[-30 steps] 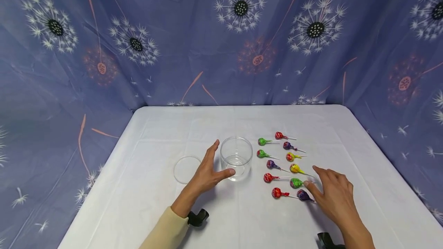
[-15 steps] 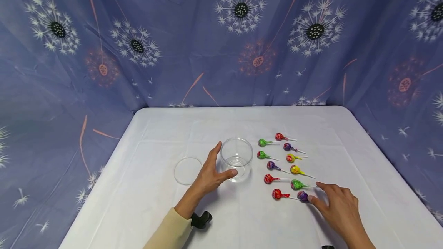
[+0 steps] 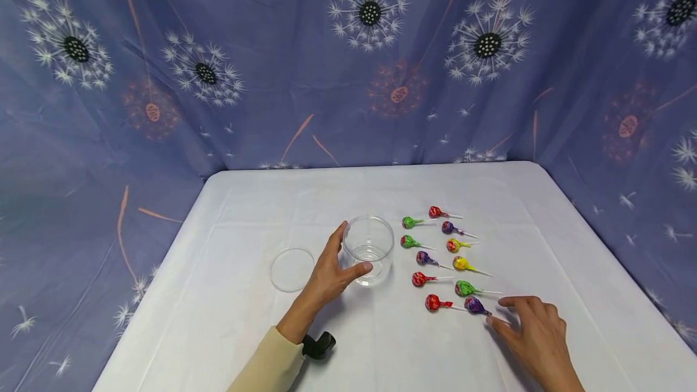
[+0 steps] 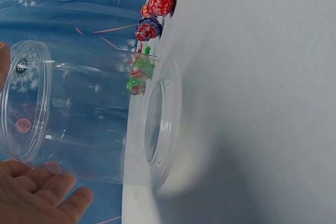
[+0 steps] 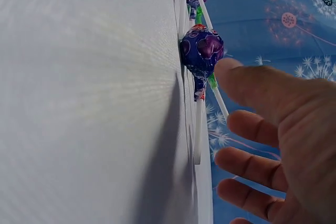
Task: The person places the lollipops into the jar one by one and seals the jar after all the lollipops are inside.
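Observation:
A clear plastic jar [image 3: 369, 247] stands upright and open-topped near the middle of the white table. My left hand [image 3: 328, 271] holds its left side, thumb across the front and fingers along the far side; the left wrist view has the fingers against the wall. My right hand [image 3: 536, 334] hovers by the nearest purple lollipop [image 3: 475, 305], thumb and forefinger parted on either side of its stick end. In the right wrist view that lollipop [image 5: 202, 51] lies on the cloth, and I see no grip on it.
Several wrapped lollipops lie in two rough columns right of the jar, among them a red one [image 3: 432, 302], a green one [image 3: 464, 288] and a yellow one [image 3: 461, 263]. A clear round lid [image 3: 272, 270] lies left of the jar. Dandelion-print curtain [image 3: 272, 77] surrounds the table [image 3: 250, 210].
My right hand has moved toward me, from beside the green lollipop to the purple one's stick. My left hand has come slightly right, closer against the jar. The lollipops stay in place.

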`<state>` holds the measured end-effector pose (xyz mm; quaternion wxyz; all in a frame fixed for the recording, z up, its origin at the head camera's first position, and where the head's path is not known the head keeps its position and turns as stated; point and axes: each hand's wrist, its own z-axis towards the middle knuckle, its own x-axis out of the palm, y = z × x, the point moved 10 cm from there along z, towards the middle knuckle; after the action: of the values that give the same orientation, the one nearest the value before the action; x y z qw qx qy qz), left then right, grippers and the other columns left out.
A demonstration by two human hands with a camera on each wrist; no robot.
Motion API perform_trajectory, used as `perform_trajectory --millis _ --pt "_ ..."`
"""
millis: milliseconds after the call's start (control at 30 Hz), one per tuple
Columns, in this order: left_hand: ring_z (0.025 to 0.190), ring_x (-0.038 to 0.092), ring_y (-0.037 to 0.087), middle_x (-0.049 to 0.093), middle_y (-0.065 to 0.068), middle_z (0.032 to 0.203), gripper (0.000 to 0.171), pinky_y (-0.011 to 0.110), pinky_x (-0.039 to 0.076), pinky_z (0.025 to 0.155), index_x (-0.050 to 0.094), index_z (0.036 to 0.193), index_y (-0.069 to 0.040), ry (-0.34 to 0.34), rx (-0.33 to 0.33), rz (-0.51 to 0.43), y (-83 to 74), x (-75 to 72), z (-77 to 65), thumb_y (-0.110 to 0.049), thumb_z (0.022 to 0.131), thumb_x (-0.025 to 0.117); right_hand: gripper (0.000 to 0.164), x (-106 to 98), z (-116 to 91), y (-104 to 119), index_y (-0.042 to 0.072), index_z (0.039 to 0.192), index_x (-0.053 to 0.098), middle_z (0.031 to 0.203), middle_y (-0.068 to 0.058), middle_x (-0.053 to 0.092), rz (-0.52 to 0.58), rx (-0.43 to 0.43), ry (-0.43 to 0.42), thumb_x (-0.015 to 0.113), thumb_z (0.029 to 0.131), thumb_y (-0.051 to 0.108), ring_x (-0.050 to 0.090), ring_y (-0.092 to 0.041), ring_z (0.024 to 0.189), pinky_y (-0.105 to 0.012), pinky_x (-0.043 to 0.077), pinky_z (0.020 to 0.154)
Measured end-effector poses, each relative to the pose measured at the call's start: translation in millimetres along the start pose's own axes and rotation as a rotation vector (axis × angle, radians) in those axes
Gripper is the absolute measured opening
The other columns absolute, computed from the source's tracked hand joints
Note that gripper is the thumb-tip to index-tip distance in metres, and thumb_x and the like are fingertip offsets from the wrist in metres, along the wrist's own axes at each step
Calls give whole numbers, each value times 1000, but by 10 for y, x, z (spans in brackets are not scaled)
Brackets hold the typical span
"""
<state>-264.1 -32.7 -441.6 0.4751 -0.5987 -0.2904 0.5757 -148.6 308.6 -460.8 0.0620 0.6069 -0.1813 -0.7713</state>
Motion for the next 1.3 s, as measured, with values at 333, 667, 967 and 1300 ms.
perform_trajectory --millis 333,667,967,1300 --pt "139 36 28 34 9 152 93 47 31 114 25 149 -16 -17 32 -22 -8 4 19 -38 76 78 31 95 9 -57 2 96 67 95 -19 60 -5 -1 72 78 71 18 46 -40 94 -53 29 77" --pt "138 37 28 35 7 151 94 47 30 114 26 149 -18 -32 21 -6 5 -7 8 -40 74 79 18 98 -3 -70 7 88 71 86 -9 60 5 -20 31 77 71 12 47 -35 90 -50 27 73" --pt "137 38 30 38 9 150 94 52 30 112 28 149 -17 -38 21 8 10 -29 4 -40 73 79 10 68 -13 -61 11 80 73 80 -5 57 14 -44 -4 75 72 7 47 -33 86 -50 27 72" --pt "138 37 29 39 9 149 92 53 29 113 30 148 -17 -35 14 34 16 -42 3 -41 73 79 7 41 -12 -41 12 78 71 79 -4 59 23 -61 -24 74 73 7 48 -32 84 -51 27 73"
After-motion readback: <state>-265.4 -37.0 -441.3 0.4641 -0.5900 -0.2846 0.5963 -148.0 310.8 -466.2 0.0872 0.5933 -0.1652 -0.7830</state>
